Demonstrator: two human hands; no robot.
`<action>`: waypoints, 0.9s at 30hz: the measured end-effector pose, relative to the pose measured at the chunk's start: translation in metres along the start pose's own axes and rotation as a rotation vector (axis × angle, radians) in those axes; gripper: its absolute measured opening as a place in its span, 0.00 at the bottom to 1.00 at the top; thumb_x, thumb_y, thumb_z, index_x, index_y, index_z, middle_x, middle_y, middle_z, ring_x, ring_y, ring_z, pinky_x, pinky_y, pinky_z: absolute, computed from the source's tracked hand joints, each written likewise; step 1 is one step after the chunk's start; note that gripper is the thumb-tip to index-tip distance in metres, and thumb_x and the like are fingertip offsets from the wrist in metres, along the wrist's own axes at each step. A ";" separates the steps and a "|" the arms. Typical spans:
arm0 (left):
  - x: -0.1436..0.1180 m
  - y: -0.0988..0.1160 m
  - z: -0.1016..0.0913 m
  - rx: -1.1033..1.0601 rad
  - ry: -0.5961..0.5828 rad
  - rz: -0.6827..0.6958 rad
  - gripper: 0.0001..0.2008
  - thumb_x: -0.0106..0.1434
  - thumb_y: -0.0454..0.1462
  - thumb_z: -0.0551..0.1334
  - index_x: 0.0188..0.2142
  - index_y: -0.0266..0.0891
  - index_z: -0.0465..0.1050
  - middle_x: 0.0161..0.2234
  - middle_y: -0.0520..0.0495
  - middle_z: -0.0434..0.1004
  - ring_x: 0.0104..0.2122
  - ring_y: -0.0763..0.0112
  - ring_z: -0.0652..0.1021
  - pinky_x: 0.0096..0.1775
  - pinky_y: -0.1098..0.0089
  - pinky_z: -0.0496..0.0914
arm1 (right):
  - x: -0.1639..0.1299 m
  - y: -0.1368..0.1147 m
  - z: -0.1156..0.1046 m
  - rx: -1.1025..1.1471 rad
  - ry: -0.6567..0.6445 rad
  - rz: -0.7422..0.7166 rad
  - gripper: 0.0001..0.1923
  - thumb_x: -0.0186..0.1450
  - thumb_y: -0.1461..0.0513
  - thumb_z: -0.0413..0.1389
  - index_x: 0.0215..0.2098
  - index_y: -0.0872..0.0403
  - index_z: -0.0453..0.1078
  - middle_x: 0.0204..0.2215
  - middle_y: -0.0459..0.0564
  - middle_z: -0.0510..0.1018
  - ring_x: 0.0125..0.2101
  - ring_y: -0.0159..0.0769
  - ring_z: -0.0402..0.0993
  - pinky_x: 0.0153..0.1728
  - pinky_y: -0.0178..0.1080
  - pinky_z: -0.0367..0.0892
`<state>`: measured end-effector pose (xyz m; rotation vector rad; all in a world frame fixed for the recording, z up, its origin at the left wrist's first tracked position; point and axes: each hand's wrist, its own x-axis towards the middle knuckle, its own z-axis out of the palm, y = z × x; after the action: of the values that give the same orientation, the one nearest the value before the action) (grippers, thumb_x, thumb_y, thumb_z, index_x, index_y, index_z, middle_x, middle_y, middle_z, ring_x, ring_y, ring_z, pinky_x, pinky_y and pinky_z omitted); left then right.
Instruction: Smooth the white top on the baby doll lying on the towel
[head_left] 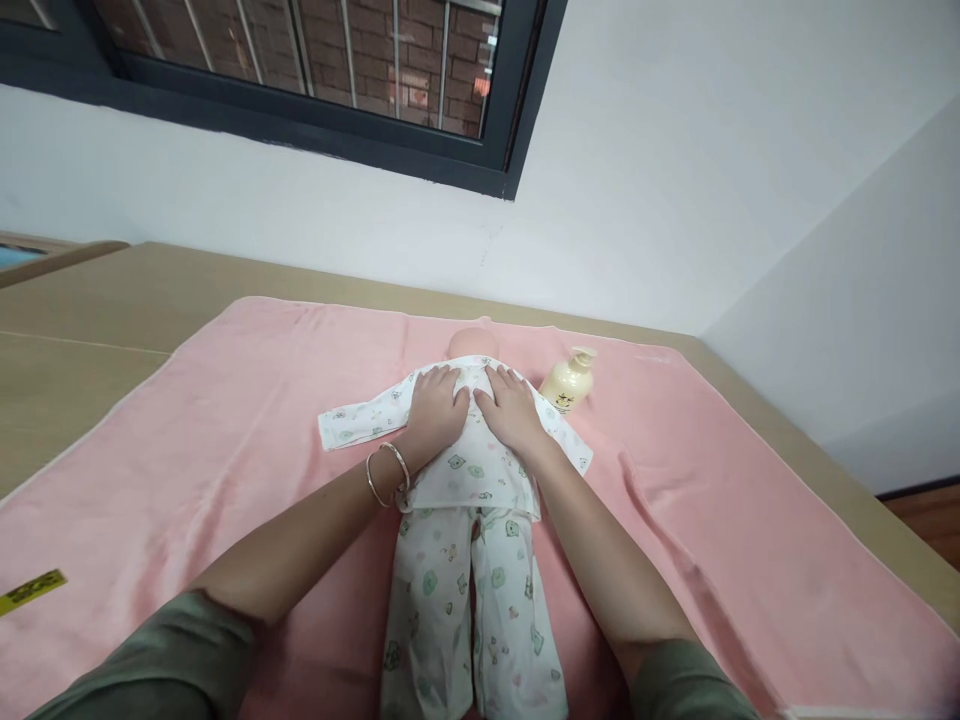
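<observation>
Nearest the camera, two olive-green sleeves frame the view, and both bare forearms run forward over a large pink plush towel (pixel 225 420) spread across a tan wooden table (pixel 90 300). A small yellow label (pixel 31 590) lies on the towel at the near left edge.

Between the forearms lies a baby doll dressed in a white two-piece cotton suit printed with small green figures (pixel 469 540). Its trouser legs point toward the viewer, its torso lies at mid-towel, and its pale bare head (pixel 472 343) sits at the far end. One printed sleeve spreads flat to the left and the other to the right.

The left hand (pixel 436 408), with two thin metal bangles (pixel 386 472) at the wrist, rests palm-down on the upper torso of the doll, fingers extended and held close together, closed on nothing. The right hand (pixel 510 408) lies flat just beside it, thumbs nearly meeting, likewise gripping nothing (both are pressing or stroking, not grasping).

Judged from this posture, the step in hand is a two-handed stroke or smoothing press over the doll's upper trunk. The next move probably calls for even, light pressure from both palms, kept symmetrical about the midline, without bunching the loose top.

Beyond the right hand, near the doll's shoulder but apart from it, a cream-coloured plastic pump bottle (pixel 570 380) lies tilted on the towel. Farther off stand a white wall and a dark-framed barred window (pixel 315 110) that looks onto brick.
</observation>
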<state>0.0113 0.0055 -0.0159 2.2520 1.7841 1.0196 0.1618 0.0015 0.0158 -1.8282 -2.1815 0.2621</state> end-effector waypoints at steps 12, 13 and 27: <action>-0.002 0.005 -0.016 0.163 -0.101 0.226 0.16 0.68 0.31 0.50 0.45 0.32 0.77 0.52 0.30 0.78 0.58 0.51 0.74 0.62 0.52 0.63 | -0.025 -0.034 -0.014 -0.173 0.000 -0.010 0.28 0.75 0.60 0.40 0.69 0.65 0.58 0.66 0.68 0.65 0.67 0.54 0.59 0.66 0.52 0.53; 0.004 0.001 -0.016 0.130 -0.116 0.186 0.17 0.69 0.32 0.50 0.45 0.32 0.77 0.50 0.32 0.79 0.55 0.53 0.76 0.61 0.54 0.66 | -0.029 -0.040 -0.014 -0.196 0.010 -0.021 0.28 0.75 0.61 0.41 0.68 0.67 0.59 0.64 0.70 0.67 0.66 0.55 0.61 0.66 0.51 0.54; 0.009 -0.002 -0.011 0.097 -0.085 0.112 0.19 0.71 0.36 0.49 0.51 0.28 0.74 0.51 0.31 0.79 0.53 0.53 0.76 0.57 0.55 0.67 | -0.023 -0.033 -0.012 -0.090 -0.040 0.003 0.30 0.76 0.59 0.41 0.72 0.65 0.53 0.70 0.69 0.56 0.71 0.57 0.50 0.69 0.54 0.47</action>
<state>0.0038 0.0105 -0.0044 2.4383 1.7259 0.8572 0.1386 -0.0272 0.0356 -1.8893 -2.2512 0.2062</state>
